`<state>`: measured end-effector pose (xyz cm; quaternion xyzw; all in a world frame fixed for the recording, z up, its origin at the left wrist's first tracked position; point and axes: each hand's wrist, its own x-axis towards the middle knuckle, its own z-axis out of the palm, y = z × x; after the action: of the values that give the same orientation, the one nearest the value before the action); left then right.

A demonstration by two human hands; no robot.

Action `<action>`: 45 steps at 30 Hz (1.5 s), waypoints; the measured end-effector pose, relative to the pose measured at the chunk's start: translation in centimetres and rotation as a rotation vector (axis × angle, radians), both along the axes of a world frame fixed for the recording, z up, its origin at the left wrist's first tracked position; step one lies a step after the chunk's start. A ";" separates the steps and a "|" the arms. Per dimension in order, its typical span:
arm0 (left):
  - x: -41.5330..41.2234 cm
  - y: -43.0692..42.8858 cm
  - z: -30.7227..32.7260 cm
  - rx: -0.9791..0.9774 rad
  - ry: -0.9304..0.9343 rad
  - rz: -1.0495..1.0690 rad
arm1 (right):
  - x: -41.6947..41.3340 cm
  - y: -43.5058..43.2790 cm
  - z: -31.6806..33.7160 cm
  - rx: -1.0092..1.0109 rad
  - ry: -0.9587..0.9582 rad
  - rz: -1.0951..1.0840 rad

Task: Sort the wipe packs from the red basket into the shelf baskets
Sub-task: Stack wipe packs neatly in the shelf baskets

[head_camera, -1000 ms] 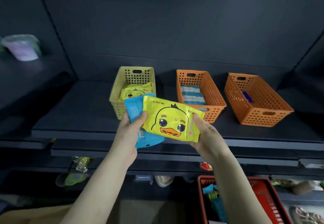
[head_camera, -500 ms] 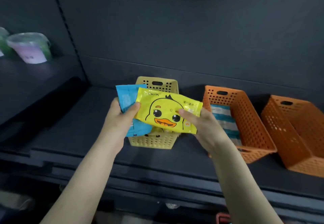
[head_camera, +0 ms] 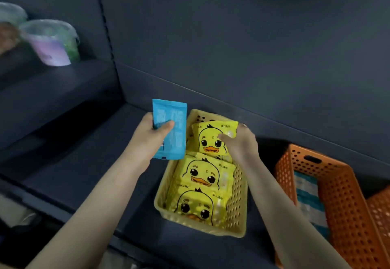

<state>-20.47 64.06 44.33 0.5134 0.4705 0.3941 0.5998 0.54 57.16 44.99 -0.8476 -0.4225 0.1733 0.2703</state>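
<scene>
My left hand point(head_camera: 150, 136) grips a blue wipe pack point(head_camera: 172, 129) upright, just left of the yellow basket point(head_camera: 236, 205) on the dark shelf. My right hand point(head_camera: 240, 142) holds a yellow duck wipe pack point(head_camera: 211, 140) by its right edge, over the far end of that basket. Two more duck packs point(head_camera: 202, 176) lie inside the yellow basket, nearer to me. The red basket is out of view.
An orange basket point(head_camera: 341, 197) with a blue-and-white striped pack point(head_camera: 308, 201) stands right of the yellow one, and a second orange basket's corner point(head_camera: 379, 207) shows at the far right. Blurred tubs point(head_camera: 52, 43) sit on the shelf at upper left. A dark back panel closes the shelf.
The two packs have separated: my right hand carried the duck pack forward and down into the yellow basket, while my left hand kept the blue pack beside it. The view moved closer.
</scene>
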 end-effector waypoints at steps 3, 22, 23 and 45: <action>0.6 1.9 -0.4 -0.045 0.007 -0.092 | 0.2 1.3 -0.3 -0.096 0.137 -0.085; 1.4 5.5 -0.9 -0.191 0.111 -0.368 | -1.2 1.7 -4.5 -0.187 0.008 0.075; 1.3 5.5 -0.9 -0.192 0.109 -0.367 | -1.1 1.9 -5.0 -0.182 0.052 0.053; 7.4 -1.3 3.2 -0.441 -0.262 -0.420 | -4.4 -8.6 1.6 0.387 0.891 -0.234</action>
<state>-13.08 62.74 47.57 0.4018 0.3471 0.2130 0.8202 -3.90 48.58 46.63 -0.6673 -0.1927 0.4054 0.5944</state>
